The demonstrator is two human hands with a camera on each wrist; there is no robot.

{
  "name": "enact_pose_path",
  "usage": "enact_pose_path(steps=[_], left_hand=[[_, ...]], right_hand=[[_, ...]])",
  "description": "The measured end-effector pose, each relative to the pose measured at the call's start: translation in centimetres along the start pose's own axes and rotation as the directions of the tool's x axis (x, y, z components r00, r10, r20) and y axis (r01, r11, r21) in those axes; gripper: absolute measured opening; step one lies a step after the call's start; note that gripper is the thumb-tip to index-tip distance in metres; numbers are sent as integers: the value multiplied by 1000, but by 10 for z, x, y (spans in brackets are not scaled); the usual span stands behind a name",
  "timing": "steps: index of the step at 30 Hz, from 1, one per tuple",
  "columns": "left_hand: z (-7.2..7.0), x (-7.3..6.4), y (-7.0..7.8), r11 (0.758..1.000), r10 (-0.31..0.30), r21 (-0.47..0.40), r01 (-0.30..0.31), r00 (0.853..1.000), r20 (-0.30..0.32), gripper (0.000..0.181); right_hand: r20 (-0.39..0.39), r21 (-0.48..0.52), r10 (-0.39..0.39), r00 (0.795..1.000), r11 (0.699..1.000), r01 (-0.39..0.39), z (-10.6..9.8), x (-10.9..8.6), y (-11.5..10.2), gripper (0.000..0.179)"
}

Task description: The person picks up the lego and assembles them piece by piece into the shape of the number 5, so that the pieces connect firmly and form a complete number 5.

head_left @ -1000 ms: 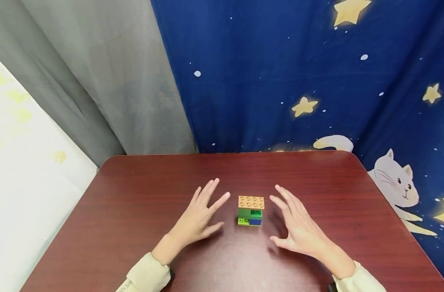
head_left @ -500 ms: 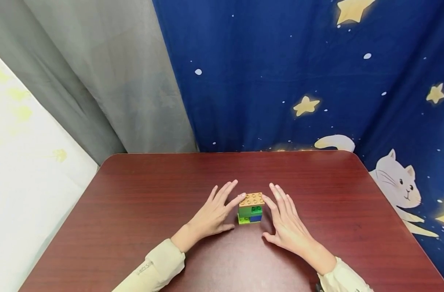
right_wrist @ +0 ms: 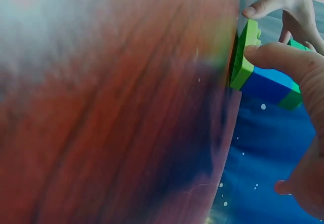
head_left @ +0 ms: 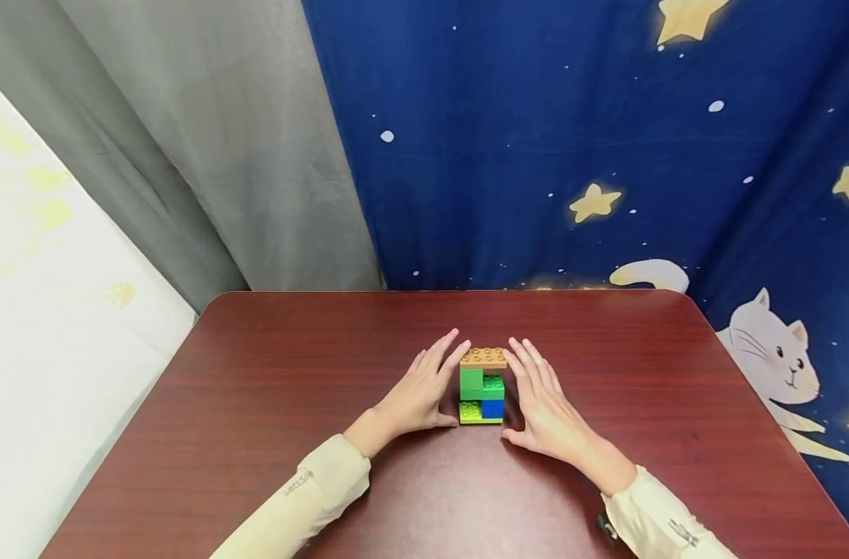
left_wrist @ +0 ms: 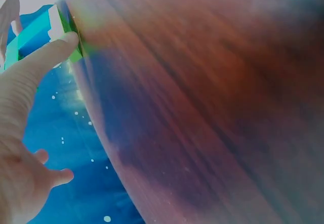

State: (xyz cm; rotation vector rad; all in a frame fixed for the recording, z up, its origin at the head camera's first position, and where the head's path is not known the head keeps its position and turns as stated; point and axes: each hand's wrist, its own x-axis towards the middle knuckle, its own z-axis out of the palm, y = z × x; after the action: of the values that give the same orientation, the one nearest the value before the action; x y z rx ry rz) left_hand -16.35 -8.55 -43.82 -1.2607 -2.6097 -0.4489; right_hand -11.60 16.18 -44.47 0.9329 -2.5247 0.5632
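Near the table's middle stands a small stack of toy building bricks. An orange plate tops it, with green bricks under that, then a blue brick on a lime base. Its front now faces the head camera more squarely, as if tipped back or raised. My left hand holds the left side, index finger at the orange plate and thumb low by the base. On the other side my right hand does likewise; its thumb touches the lime base in the right wrist view.
A dark red wooden table lies under the hands. Behind it hang a grey curtain and a blue curtain with stars and a cat. White cloth hangs at the left.
Both hands have closed in from either side, from apart to holding the brick stack. Its top has shifted away from me and more of its front shows.
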Motion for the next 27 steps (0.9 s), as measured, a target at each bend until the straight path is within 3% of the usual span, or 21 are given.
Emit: enact_pose_path(steps=[6, 13, 20, 27], left_hand=[[5, 8, 1, 999, -30, -14, 30, 999, 28, 139], [11, 11, -3, 995, -69, -68, 73, 996, 56, 142], [16, 13, -8, 990, -37, -135, 46, 997, 67, 143], [21, 13, -11, 986, -33, -160, 43, 997, 67, 142]], right_hand=[[-3, -11, 11, 1000, 1000, -11, 3, 6, 6, 125], [59, 41, 67, 996, 997, -69, 1, 11, 12, 125], [139, 123, 83, 987, 987, -100, -2, 15, 17, 124], [153, 167, 72, 986, 981, -97, -1, 18, 22, 123]])
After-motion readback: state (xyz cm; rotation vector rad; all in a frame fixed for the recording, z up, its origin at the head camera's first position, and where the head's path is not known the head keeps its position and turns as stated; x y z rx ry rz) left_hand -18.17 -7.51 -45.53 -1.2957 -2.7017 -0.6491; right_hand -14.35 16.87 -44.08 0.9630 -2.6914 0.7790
